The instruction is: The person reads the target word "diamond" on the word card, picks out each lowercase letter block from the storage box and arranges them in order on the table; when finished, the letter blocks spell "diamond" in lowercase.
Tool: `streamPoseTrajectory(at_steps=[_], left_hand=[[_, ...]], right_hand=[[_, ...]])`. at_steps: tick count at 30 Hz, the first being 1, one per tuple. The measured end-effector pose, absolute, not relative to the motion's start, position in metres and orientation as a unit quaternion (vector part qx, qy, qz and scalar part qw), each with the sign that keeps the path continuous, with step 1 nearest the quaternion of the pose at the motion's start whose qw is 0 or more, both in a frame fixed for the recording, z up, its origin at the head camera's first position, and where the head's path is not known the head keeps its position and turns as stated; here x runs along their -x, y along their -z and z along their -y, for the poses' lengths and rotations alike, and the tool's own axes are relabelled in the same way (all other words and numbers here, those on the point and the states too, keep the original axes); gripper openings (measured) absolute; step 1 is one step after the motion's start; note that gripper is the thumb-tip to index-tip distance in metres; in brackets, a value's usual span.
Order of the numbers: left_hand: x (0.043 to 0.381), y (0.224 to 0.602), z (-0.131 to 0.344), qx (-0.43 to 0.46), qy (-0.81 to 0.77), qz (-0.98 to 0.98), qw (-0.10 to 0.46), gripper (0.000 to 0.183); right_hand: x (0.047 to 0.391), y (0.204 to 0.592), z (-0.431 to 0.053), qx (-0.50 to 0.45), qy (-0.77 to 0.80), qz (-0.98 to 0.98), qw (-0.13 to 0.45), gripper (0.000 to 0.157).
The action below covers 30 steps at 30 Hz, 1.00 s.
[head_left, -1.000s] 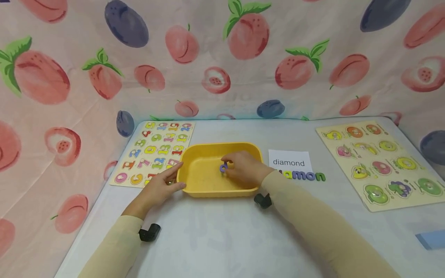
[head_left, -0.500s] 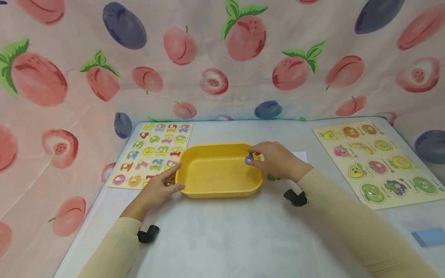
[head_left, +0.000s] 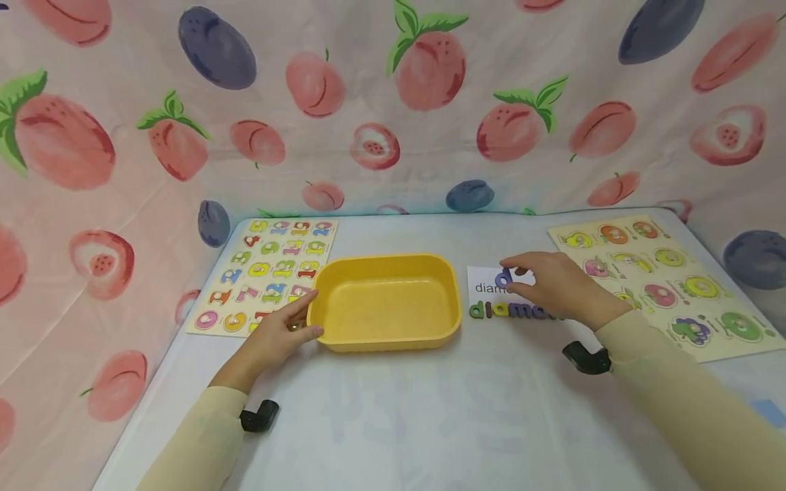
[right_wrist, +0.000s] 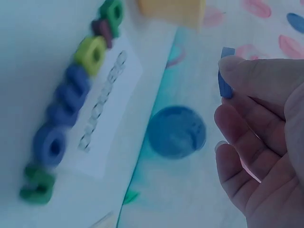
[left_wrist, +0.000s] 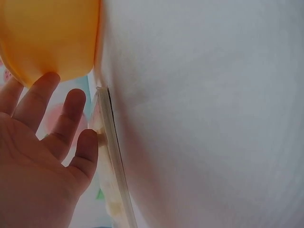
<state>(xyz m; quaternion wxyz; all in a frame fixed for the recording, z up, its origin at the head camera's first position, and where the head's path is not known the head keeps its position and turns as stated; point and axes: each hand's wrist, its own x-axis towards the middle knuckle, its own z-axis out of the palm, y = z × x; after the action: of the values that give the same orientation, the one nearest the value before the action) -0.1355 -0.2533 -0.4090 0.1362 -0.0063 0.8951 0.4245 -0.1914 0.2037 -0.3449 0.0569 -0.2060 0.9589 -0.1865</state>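
My right hand (head_left: 561, 286) pinches a purple letter d (head_left: 503, 278) between thumb and fingers, above the white word card (head_left: 475, 275). In the right wrist view the letter (right_wrist: 226, 73) is seen edge-on. The card reads "diamond", partly covered in the head view. Below the card lies a row of coloured letters (head_left: 518, 311): green d, dark red i, yellow a, purple m, purple o, green n; the hand hides the row's right end in the head view. My left hand (head_left: 273, 341) rests against the left end of a yellow tray (head_left: 383, 334), fingers extended.
Behind the left hand lies a wooden number puzzle board (head_left: 252, 290). A fruit puzzle board (head_left: 669, 273) is at the right, partly behind the right hand. A blue block (head_left: 767, 411) lies at the right edge. Fruit-print cloth (head_left: 374, 177) hangs behind the table.
My right hand has lifted the purple letter d out of the tray and carried it right, over the word card. The left hand has stayed at the tray's left end.
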Motion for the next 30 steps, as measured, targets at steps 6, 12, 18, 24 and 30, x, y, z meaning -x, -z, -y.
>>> streamPoseTrajectory(at_steps=[6, 12, 18, 24, 30], left_hand=[[0.134, 0.408, 0.254, 0.005, -0.424, -0.895, 0.136, 0.079], [0.134, 0.41, 0.254, -0.001, -0.42, -0.897, 0.134, 0.081], [0.134, 0.409, 0.254, -0.001, -0.419, -0.898, 0.134, 0.08], [0.136, 0.408, 0.256, -0.009, -0.41, -0.902, 0.134, 0.079], [0.136, 0.409, 0.257, -0.009, -0.411, -0.901, 0.135, 0.08]], right_hand=[[0.188, 0.352, -0.229, 0.181, 0.188, -0.963, 0.068, 0.048], [0.185, 0.361, -0.25, 0.166, 0.185, -0.966, 0.065, 0.048], [0.183, 0.369, -0.272, 0.158, 0.178, -0.97, 0.056, 0.047], [0.181, 0.377, -0.286, 0.132, 0.189, -0.97, 0.077, 0.047], [0.18, 0.386, -0.296, 0.11, 0.198, -0.97, 0.09, 0.049]])
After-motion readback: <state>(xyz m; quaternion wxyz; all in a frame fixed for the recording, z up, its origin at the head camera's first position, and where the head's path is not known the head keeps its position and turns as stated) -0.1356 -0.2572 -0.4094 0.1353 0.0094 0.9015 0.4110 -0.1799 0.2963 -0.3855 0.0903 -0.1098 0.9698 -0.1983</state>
